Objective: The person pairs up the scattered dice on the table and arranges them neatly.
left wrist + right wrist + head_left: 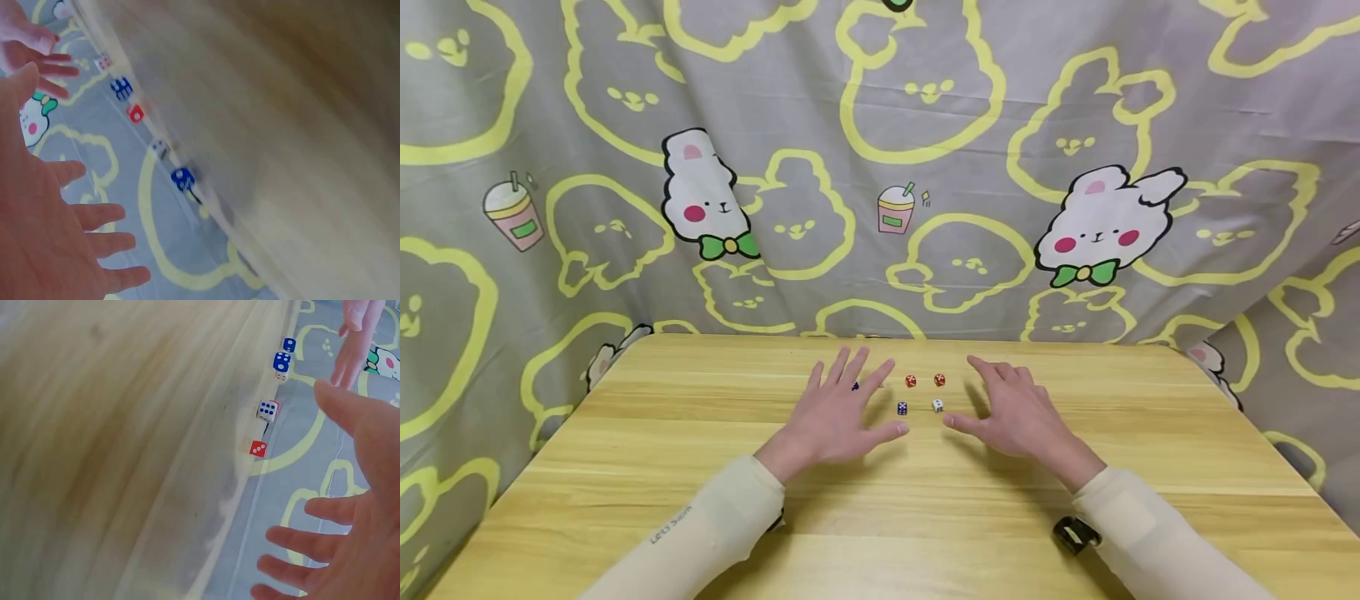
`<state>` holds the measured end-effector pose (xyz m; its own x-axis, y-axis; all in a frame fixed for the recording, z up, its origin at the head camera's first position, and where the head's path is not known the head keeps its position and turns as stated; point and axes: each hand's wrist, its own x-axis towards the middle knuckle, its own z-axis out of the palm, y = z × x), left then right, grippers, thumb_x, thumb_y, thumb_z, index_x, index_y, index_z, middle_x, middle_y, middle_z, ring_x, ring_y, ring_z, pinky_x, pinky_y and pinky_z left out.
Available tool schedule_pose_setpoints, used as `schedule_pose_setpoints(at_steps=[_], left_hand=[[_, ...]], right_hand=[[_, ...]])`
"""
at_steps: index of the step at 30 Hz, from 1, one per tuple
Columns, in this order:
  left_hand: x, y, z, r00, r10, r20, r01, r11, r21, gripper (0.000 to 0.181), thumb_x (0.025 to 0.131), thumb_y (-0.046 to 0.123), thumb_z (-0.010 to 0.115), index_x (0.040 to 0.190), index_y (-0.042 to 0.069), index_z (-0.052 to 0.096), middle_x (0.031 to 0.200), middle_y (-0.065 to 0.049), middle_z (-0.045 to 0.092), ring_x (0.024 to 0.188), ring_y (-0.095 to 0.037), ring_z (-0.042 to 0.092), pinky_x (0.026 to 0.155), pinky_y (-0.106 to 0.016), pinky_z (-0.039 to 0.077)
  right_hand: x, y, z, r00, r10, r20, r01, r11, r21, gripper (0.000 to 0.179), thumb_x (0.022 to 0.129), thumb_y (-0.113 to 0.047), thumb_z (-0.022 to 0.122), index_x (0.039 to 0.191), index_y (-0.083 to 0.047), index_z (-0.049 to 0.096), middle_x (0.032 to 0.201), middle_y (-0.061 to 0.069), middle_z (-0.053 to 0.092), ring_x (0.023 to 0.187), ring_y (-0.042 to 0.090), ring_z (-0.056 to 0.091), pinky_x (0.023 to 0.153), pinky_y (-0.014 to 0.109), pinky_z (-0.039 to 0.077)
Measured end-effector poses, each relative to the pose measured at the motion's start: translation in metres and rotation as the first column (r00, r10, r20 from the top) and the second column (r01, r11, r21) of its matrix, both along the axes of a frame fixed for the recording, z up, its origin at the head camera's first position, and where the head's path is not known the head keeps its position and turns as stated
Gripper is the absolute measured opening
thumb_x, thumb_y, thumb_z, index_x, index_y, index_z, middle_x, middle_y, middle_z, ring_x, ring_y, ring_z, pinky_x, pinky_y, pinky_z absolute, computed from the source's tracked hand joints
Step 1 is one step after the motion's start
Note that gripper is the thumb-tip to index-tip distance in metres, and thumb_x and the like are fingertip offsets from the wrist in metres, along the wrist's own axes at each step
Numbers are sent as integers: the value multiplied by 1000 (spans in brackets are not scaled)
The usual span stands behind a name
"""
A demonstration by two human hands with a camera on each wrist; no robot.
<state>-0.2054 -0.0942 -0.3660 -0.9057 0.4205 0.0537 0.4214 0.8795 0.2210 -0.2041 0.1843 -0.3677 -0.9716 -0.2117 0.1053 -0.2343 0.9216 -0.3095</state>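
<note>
Several small dice lie on the wooden table between and near the two hands. In the head view a blue die (pixel 902 408) and a white die (pixel 937 406) sit nearer, with one red die (pixel 911 381) and another red die (pixel 940 380) behind them. Spread fingers of the left hand (pixel 833 414) partly cover a second blue die (pixel 854 386). The right hand (pixel 1018 411) is right of the group, thumb tip close to the white die. Neither hand holds anything; both have fingers extended, palms visible in the wrist views. From the right wrist, a red die (pixel 258 449) shows nearest.
The wooden table (pixel 925 533) reaches back to a grey curtain (pixel 820 92) with yellow cartoon outlines, which also hangs at both sides. A black band (pixel 1075 533) sits under the right sleeve (pixel 1150 525).
</note>
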Motion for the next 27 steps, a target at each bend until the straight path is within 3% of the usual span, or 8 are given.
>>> schedule_pose_setpoints(at_steps=[7, 11, 15, 27], left_hand=[[2, 12, 0, 997, -49, 55, 50, 999, -12, 86, 99, 76, 50, 169, 33, 26, 180, -10, 15, 167, -39, 6, 131, -67, 10], [1, 16, 0, 992, -89, 84, 91, 996, -17, 84, 101, 72, 52, 169, 30, 27, 179, -12, 18, 167, -40, 7, 131, -66, 12], [0, 19, 0, 984, -133, 115, 134, 991, 3, 84, 102, 66, 55, 170, 25, 27, 178, -14, 22, 167, -40, 12, 131, -64, 18], [-5, 27, 5, 973, -162, 164, 168, 985, -26, 82, 105, 61, 54, 168, 16, 31, 175, -6, 32, 164, -34, 26, 131, -58, 24]], right_hand=[[-6, -1, 0, 991, 40, 128, -21, 989, -145, 87, 94, -55, 76, 159, -6, 43, 152, 27, 54, 141, 49, 51, 112, 67, 44], [-10, -3, -1, 989, 53, 139, -25, 981, -193, 76, 94, -49, 78, 150, -4, 54, 137, 22, 64, 125, 39, 64, 104, 57, 53], [-12, -7, -3, 985, 54, 162, -15, 972, -235, 67, 94, -42, 81, 143, -1, 60, 124, 16, 68, 111, 28, 67, 96, 48, 57], [-19, -21, -4, 970, 14, 242, 53, 962, -269, 50, 94, -34, 82, 131, -2, 70, 105, 5, 70, 93, 19, 62, 81, 34, 52]])
